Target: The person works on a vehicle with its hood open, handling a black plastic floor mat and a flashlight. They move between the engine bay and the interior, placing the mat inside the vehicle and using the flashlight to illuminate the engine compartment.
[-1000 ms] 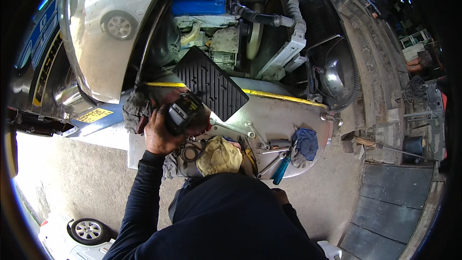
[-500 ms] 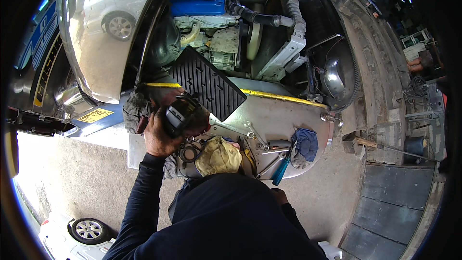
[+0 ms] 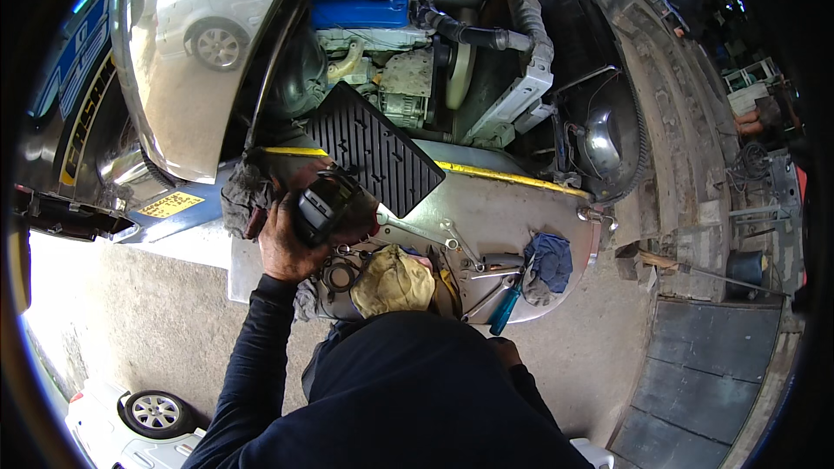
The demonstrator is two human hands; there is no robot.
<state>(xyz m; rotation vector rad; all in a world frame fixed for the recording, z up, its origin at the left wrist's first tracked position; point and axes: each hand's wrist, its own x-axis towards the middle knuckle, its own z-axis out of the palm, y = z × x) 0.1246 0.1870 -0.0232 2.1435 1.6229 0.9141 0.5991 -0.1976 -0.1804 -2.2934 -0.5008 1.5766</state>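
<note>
My left hand (image 3: 287, 241) is closed round a black object with grey bands (image 3: 323, 206), bulky like a power tool's body; its exact kind cannot be made out. Under and beside it lies a dark reddish, shiny surface, partly covered. A grey rag (image 3: 247, 200) touches the left side of this spot. Just beyond the hand, a black ribbed mat (image 3: 375, 152) rests across the edge of the engine bay. Low beside my body, my right hand (image 3: 504, 352) shows only in part, its fingers hidden. The nearest tool to it is a screwdriver with a teal handle (image 3: 506, 311).
A metal panel (image 3: 512, 208) carries several spanners (image 3: 460, 239), a yellowish cloth (image 3: 395, 280), a ring-shaped part (image 3: 340, 276) and a blue rag (image 3: 548, 260). The open engine bay with a blue engine cover (image 3: 360, 10) lies beyond. Wooden planks (image 3: 673, 122) run along the right.
The view has shifted very slightly. Both hands and the black object stay practically where they were.
</note>
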